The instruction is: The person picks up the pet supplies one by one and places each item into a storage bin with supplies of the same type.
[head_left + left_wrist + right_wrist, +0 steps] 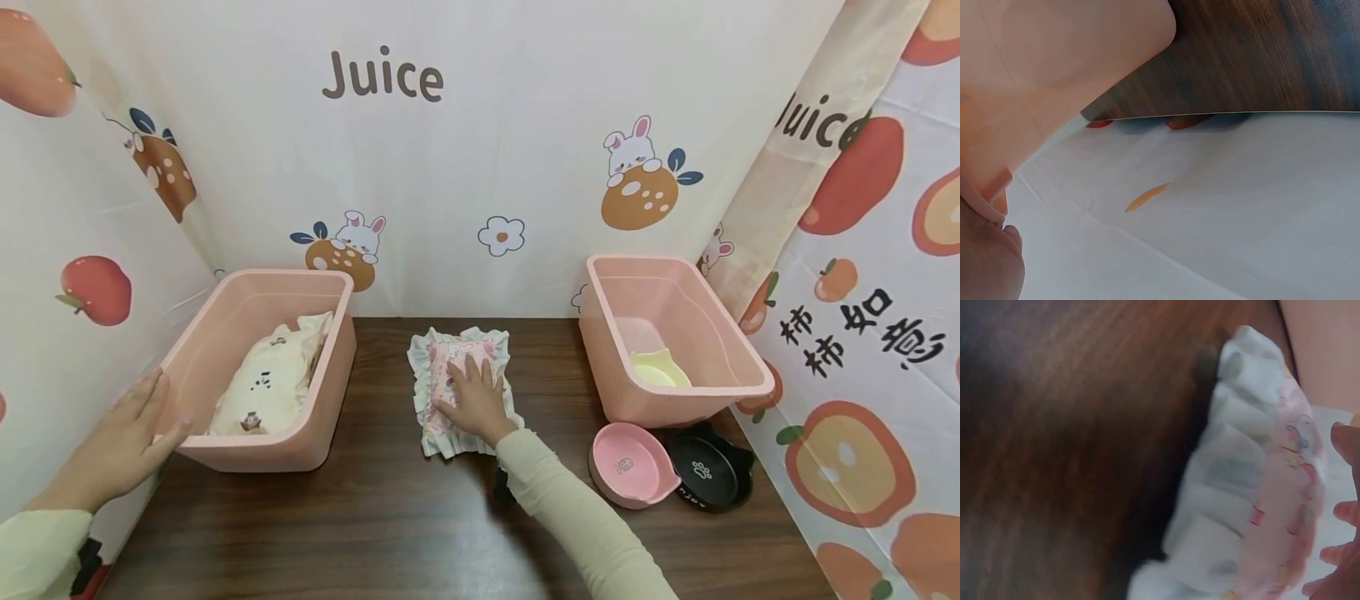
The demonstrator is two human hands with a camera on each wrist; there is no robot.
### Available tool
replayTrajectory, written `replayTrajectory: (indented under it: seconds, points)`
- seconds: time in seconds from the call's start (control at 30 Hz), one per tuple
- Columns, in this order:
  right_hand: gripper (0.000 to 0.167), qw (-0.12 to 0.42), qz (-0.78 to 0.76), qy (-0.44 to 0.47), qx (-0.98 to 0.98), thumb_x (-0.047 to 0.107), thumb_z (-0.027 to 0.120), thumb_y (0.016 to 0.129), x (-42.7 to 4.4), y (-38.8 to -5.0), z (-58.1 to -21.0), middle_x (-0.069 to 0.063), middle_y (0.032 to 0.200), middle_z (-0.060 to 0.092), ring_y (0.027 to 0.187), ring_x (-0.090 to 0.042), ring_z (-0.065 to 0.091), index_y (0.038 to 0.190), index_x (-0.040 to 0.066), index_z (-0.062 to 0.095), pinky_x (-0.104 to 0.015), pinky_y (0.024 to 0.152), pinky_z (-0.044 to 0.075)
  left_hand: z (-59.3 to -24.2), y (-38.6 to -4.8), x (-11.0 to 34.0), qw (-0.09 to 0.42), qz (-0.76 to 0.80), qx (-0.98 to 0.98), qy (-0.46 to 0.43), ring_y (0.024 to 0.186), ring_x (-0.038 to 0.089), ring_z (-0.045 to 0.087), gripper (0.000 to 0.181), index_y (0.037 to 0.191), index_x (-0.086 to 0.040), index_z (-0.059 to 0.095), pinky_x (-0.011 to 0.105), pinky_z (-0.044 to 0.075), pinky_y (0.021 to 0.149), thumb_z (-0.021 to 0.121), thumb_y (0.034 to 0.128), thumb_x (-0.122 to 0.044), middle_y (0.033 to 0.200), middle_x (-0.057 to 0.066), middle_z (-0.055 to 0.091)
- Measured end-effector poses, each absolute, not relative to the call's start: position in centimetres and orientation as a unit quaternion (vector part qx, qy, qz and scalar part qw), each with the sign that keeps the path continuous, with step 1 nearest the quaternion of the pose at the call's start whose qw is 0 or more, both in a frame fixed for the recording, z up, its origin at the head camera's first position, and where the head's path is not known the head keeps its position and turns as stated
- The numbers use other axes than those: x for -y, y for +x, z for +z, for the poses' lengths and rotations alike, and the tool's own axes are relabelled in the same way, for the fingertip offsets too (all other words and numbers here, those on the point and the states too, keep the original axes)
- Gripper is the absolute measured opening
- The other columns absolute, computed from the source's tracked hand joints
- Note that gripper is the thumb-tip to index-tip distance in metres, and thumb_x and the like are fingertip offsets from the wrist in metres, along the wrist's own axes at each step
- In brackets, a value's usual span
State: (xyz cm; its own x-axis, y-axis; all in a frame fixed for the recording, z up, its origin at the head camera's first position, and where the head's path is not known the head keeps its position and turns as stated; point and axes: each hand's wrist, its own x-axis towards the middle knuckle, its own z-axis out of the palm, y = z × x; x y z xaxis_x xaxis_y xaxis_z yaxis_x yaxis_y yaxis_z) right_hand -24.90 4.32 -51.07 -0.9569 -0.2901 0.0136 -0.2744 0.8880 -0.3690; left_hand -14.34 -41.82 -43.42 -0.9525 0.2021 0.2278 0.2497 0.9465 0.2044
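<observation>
A small pink cushion (pixel 442 396) with a white ruffled edge lies flat on the table. Over it, my right hand (pixel 477 400) is spread with its fingers apart; in the right wrist view the fingers (pixel 1344 512) show just beside the printed fabric, and contact is hard to judge. My left hand (pixel 120 446) is at the near left corner of a pink bin (pixel 341 367), its fingers extended along the rim. Inside that bin rests a cream ruffled cushion (pixel 262 379) with small dark prints. In the left wrist view, only part of the left hand (pixel 988 262) appears beneath the bin's rim.
A second pink bin (pixel 607 358) at the right holds a pale yellow bowl (pixel 660 367). In front of it, a pink bowl (pixel 630 467) and a black bowl (pixel 712 467) stand on the dark wooden table (pixel 375 533). Printed curtains (pixel 465 158) surround the table's back and sides.
</observation>
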Motion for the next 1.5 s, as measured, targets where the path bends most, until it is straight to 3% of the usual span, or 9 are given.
replayTrajectory:
  seconds: [0.13, 0.33, 0.57, 0.8, 1.03, 1.27, 1.5]
  points:
    - [0.076, 0.016, -0.202, -0.128, -0.971, 0.058, 0.060, 0.086, -4.1, -24.4, -51.9, -0.017, 0.157, 0.021, 0.142, -0.049, 0.012, 0.147, 0.018, 0.039, -0.073, 0.102, 0.021, -43.4, -14.3, 41.7, 0.101, -0.115, 0.982, -0.112, 0.142, 0.049, 0.003, 0.078, 0.144, 0.017, 0.011, 0.034, -0.018, 0.112, 0.048, 0.0972, -0.032, 0.149, 0.040, 0.013]
    - [0.085, 0.012, -0.192, -0.096, -0.977, 0.065, 0.061, 0.080, -3.6, -24.0, -53.1, -0.015, 0.159, 0.015, 0.141, -0.052, 0.008, 0.149, 0.023, 0.035, -0.073, 0.101, 0.023, -43.5, -14.4, 41.8, 0.101, -0.116, 0.982, -0.110, 0.142, 0.049, 0.001, 0.079, 0.145, 0.017, 0.010, 0.041, -0.015, 0.114, 0.048, 0.0971, -0.033, 0.149, 0.040, 0.012]
    - [0.095, 0.019, -0.192, -0.085, -0.978, 0.066, 0.068, 0.073, -3.3, -24.0, -53.5, -0.014, 0.160, 0.011, 0.141, -0.053, 0.006, 0.150, 0.025, 0.032, -0.075, 0.098, 0.026, -43.6, -14.4, 41.9, 0.121, -0.122, 0.978, -0.121, 0.143, 0.048, 0.002, 0.077, 0.144, 0.018, 0.012, 0.035, -0.015, 0.114, 0.050, 0.0964, -0.030, 0.149, 0.039, 0.013]
    - [0.094, 0.017, -0.218, -0.076, -0.973, 0.058, 0.073, 0.074, -3.2, -23.8, -53.6, -0.014, 0.160, 0.009, 0.140, -0.054, 0.004, 0.151, 0.025, 0.031, -0.075, 0.096, 0.028, -43.7, -14.4, 41.8, 0.117, -0.118, 0.980, -0.112, 0.142, 0.048, 0.004, 0.077, 0.144, 0.017, 0.011, 0.038, -0.014, 0.115, 0.048, 0.0971, -0.031, 0.150, 0.038, 0.013]
    - [0.081, -0.008, -0.218, -0.073, -0.973, 0.049, 0.070, 0.079, -3.2, -23.9, -54.2, -0.012, 0.158, 0.015, 0.137, -0.051, 0.014, 0.148, 0.027, 0.035, -0.070, 0.091, 0.035, -43.7, -14.4, 41.8, 0.110, -0.115, 0.981, -0.107, 0.143, 0.047, 0.002, 0.077, 0.144, 0.017, 0.011, 0.037, -0.015, 0.114, 0.048, 0.0974, -0.032, 0.150, 0.038, 0.011]
    - [0.083, -0.055, -0.236, -0.072, -0.968, 0.035, 0.078, 0.069, -3.3, -23.8, -54.6, -0.014, 0.153, 0.024, 0.131, -0.050, 0.024, 0.143, 0.025, 0.043, -0.067, 0.086, 0.038, -43.7, -14.4, 41.8, 0.112, -0.115, 0.980, -0.116, 0.143, 0.047, 0.001, 0.076, 0.144, 0.018, 0.011, 0.034, -0.016, 0.114, 0.048, 0.0975, -0.031, 0.149, 0.039, 0.012]
    - [0.077, -0.080, -0.256, -0.077, -0.960, 0.029, 0.077, 0.070, -3.5, -23.6, -54.1, -0.011, 0.151, 0.029, 0.129, -0.048, 0.028, 0.141, 0.022, 0.048, -0.063, 0.085, 0.039, -43.7, -14.3, 41.7, 0.109, -0.105, 0.983, -0.107, 0.140, 0.052, 0.006, 0.077, 0.143, 0.018, 0.011, 0.044, -0.013, 0.115, 0.046, 0.0979, -0.033, 0.148, 0.040, 0.013]
